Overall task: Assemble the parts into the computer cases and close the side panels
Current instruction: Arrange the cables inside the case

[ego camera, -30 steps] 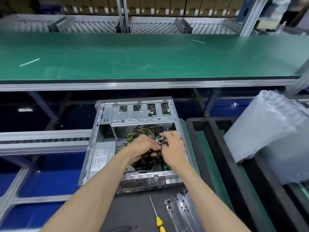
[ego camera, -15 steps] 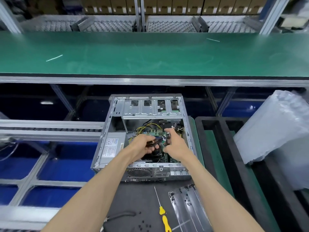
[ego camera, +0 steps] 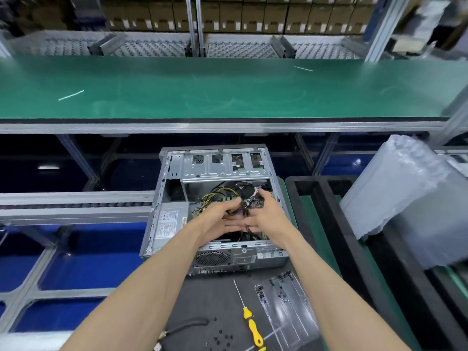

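An open grey computer case lies on its side on the dark mat, its drive cage at the far end and its power supply at the left. Both of my hands are inside it above the motherboard. My left hand holds a bundle of dark cables with curled fingers. My right hand pinches the same bundle higher up, near its white connector. Yellow and black power wires run behind my left hand. The motherboard is mostly hidden by my hands.
A yellow-handled screwdriver and a clear plastic tray lie on the mat in front of the case, with small black screws and a black cable. Black foam trays and bubble wrap stand at the right. A green conveyor belt runs behind.
Both hands have lifted from the motherboard and drawn the cable bundle upward; my right hand has shifted from pointing into the case to pinching the cables near the connector.
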